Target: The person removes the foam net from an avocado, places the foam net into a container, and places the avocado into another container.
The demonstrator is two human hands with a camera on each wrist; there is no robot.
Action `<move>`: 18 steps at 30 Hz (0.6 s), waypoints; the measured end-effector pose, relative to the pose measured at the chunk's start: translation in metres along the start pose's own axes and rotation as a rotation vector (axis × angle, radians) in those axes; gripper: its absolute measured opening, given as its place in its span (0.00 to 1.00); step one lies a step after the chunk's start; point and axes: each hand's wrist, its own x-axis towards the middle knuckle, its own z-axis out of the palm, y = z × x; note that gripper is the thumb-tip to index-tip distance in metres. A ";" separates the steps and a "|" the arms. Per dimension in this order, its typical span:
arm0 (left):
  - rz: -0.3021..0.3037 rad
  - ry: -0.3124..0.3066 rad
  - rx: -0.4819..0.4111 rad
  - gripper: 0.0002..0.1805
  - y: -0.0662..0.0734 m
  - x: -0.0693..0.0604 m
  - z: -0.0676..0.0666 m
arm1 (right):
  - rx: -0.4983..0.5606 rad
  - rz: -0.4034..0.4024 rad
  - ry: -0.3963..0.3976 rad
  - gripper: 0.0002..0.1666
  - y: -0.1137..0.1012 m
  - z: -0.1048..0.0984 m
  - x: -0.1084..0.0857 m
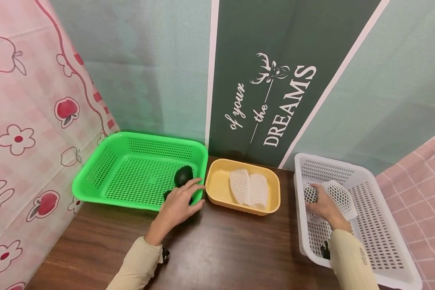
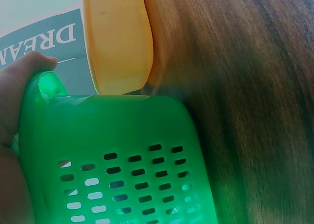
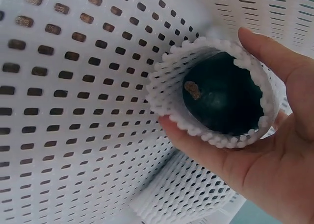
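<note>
A dark avocado [image 3: 223, 99] sits inside a white foam net [image 3: 164, 87], its brown stem mark showing at the net's mouth. The right grip [image 1: 326, 207] holds both, thumb and fingers curled round the net, within the white basket [image 1: 378, 229], toward 4 o'clock in the head view. Just beside it, at 2 o'clock from that hand, lies another foam net [image 1: 342, 197].

The left grip [image 1: 179, 205] is loosely spread at the 4 o'clock corner of the green basket [image 1: 127, 181], thumb apart from the fingers. A second avocado [image 1: 183, 176] lies at 12 o'clock from it; a dark shape beneath the hand is mostly hidden, and whether the fingers touch it, I cannot tell.

Between the baskets, a yellow tray [image 1: 218, 183] carries two netting sleeves [image 1: 240, 187] side by side. All three containers stand on a brown wooden surface [image 1: 228, 249]. At 12 o'clock hangs a green cloth [image 1: 239, 48] lettered "DREAMS".
</note>
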 end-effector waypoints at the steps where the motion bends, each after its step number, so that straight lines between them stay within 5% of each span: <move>1: 0.001 0.003 -0.003 0.21 0.000 0.000 0.000 | 0.004 0.006 -0.004 0.52 0.000 0.000 0.000; 18: -0.001 -0.004 -0.015 0.21 0.001 -0.001 -0.003 | -0.014 0.032 0.003 0.51 -0.005 -0.013 -0.005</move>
